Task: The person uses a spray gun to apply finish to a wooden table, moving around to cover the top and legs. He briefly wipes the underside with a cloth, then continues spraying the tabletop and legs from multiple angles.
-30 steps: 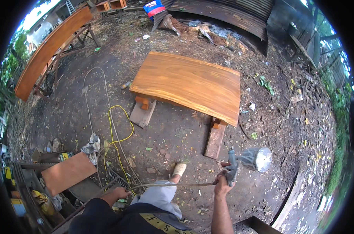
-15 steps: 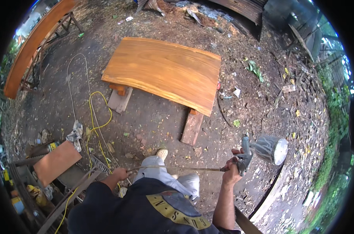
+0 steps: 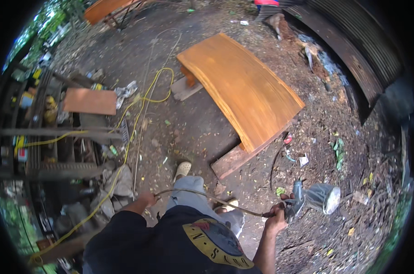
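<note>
My right hand (image 3: 276,219) is closed around the handle of a grey spray gun (image 3: 298,200). Its paint-smeared metal cup (image 3: 324,198) juts out to the right. From the gun's handle a thin brown hose (image 3: 211,197) runs across my body, sagging a little, to my left hand (image 3: 146,200), whose fingers are wrapped round it. Ahead of me, apart from both hands, lies a glossy orange-brown wooden slab (image 3: 246,86) with one wavy edge. Weathered planks (image 3: 230,162) lie on the ground beneath its ends.
Cluttered slatted racks (image 3: 42,114) stand to the left, beside a flat brown board (image 3: 90,101). A yellow cord (image 3: 136,123) winds over the dirt ground. Corrugated metal sheets (image 3: 371,41) are at the far right. Another orange-brown slab (image 3: 107,9) rests on supports at the far left.
The view has swung left, so the slab appears turned and further right. My feet have shifted. The hose now bows more between my hands, and both grips stay closed.
</note>
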`<action>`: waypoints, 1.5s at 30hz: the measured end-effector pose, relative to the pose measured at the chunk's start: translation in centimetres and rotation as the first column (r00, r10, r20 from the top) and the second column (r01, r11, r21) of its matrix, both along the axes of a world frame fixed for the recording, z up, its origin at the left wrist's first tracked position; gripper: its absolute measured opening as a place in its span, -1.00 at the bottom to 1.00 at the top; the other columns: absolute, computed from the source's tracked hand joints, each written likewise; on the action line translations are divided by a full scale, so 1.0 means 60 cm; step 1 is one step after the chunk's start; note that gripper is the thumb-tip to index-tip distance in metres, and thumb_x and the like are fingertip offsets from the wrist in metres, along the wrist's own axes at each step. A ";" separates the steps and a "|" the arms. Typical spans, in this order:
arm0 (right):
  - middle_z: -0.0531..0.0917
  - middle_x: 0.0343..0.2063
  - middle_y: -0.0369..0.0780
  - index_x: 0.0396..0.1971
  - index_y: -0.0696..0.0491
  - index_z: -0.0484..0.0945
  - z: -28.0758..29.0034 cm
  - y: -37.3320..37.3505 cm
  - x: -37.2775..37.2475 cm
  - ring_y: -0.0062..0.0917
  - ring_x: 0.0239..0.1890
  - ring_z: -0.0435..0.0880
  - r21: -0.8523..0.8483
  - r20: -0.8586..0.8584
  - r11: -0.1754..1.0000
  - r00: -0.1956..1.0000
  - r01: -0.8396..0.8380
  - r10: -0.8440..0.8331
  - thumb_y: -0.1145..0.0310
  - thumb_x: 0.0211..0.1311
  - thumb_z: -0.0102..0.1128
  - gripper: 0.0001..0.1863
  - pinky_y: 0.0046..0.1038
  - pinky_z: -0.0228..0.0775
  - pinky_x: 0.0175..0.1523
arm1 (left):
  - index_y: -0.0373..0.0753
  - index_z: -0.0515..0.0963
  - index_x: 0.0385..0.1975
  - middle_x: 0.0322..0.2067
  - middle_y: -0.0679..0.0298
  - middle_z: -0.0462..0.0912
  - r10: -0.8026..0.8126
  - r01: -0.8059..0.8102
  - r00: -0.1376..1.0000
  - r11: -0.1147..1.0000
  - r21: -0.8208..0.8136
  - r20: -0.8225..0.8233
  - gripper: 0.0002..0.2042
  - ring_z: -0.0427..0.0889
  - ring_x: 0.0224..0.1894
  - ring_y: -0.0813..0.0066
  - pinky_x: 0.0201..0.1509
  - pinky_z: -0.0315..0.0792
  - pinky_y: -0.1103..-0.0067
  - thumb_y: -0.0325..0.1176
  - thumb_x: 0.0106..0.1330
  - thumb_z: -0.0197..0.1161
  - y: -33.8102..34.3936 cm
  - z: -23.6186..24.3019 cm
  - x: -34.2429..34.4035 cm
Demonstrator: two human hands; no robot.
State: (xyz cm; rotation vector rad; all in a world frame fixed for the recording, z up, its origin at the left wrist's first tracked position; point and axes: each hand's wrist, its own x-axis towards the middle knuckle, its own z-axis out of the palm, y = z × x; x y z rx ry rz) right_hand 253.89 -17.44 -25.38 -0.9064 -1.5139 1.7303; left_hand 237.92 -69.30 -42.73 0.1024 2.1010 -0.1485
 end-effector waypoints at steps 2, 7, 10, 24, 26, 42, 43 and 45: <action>0.59 -0.09 -0.13 0.28 0.24 0.28 0.035 0.027 -0.001 -0.69 -0.61 0.34 0.025 -0.055 0.999 0.998 -0.020 0.022 0.64 -0.07 -0.12 -0.27 -0.64 0.21 -0.55 | -0.13 0.66 0.02 -0.01 -0.01 0.67 0.103 -0.103 0.995 0.994 0.029 -0.011 -0.41 0.61 0.10 -0.05 0.16 0.48 0.19 0.24 0.44 -0.07 0.010 0.001 0.100; 0.59 -0.11 -0.16 0.28 0.24 0.28 0.073 0.082 0.049 -0.68 -0.60 0.34 -0.053 -0.090 0.994 0.992 -0.099 0.094 0.64 -0.06 -0.10 -0.27 -0.62 0.22 -0.53 | -0.31 0.68 -0.25 -0.22 0.00 0.74 0.359 -0.361 0.874 0.931 -0.057 0.329 -0.40 0.76 -0.24 0.20 -0.18 0.59 0.28 0.17 0.49 -0.08 0.048 -0.026 0.306; 0.58 -0.08 -0.10 0.23 0.24 0.31 0.098 0.081 0.065 -0.69 -0.62 0.39 -0.092 -0.006 0.989 0.993 -0.115 0.115 0.61 -0.09 -0.06 -0.30 -0.63 0.30 -0.67 | -0.28 0.64 -0.27 -0.34 0.08 0.70 0.590 -0.615 0.661 0.780 -0.116 0.463 -0.42 0.70 -0.40 0.25 -0.36 0.58 0.21 0.20 0.47 -0.03 0.063 -0.064 0.446; 0.63 -0.13 -0.08 0.18 0.25 0.36 0.053 0.111 0.256 -0.64 -0.61 0.46 -0.176 -0.057 0.892 0.909 -0.416 0.413 0.62 -0.13 -0.06 -0.32 -0.60 0.32 -0.59 | -0.31 0.46 0.18 0.00 -0.11 0.66 0.614 -0.585 0.783 0.781 0.219 -0.097 -0.39 0.59 0.17 0.01 0.16 0.50 0.29 -0.03 0.24 0.37 0.144 -0.002 0.816; 0.66 -0.21 -0.09 0.08 0.29 0.45 0.063 0.125 0.272 -0.65 -0.61 0.46 -0.165 -0.084 0.906 0.921 -0.389 0.380 0.61 -0.12 -0.05 -0.41 -0.59 0.29 -0.58 | -0.29 0.50 0.15 -0.03 -0.08 0.67 0.629 -0.542 0.743 0.766 0.346 -0.229 -0.48 0.61 0.14 0.01 0.16 0.48 0.29 -0.06 0.32 0.30 0.170 -0.022 0.755; 0.59 -0.53 -0.26 -0.08 0.21 0.66 0.053 0.482 0.395 -0.68 -0.58 0.48 -0.015 0.038 0.487 0.486 -0.873 0.873 0.68 -0.13 -0.10 -0.46 -0.59 0.36 -0.42 | -0.35 0.56 0.01 -0.13 0.24 0.68 0.616 -0.026 0.781 -0.128 0.991 0.101 -0.62 0.62 -0.03 0.49 0.10 0.47 0.51 -0.17 0.62 -0.12 1.008 0.379 0.526; 0.61 -0.49 -0.25 -0.08 0.21 0.66 0.049 0.499 0.402 -0.67 -0.56 0.48 0.013 0.041 0.493 0.493 -0.870 0.869 0.68 -0.12 -0.09 -0.47 -0.59 0.36 -0.39 | -0.33 0.57 0.00 -0.15 0.26 0.67 0.579 0.016 0.815 -0.007 1.000 -0.009 -0.61 0.61 -0.08 0.51 0.06 0.46 0.52 -0.16 0.63 -0.14 1.029 0.383 0.534; 0.65 -0.39 -0.24 -0.07 0.20 0.67 0.062 0.535 0.416 -0.65 -0.49 0.50 0.063 0.108 0.442 0.447 -0.895 0.888 0.68 -0.10 -0.05 -0.49 -0.58 0.38 -0.32 | -0.32 0.58 -0.03 -0.17 0.27 0.67 0.584 0.026 0.812 -0.019 0.999 -0.010 -0.61 0.60 -0.10 0.51 0.02 0.45 0.53 -0.16 0.63 -0.14 1.062 0.375 0.548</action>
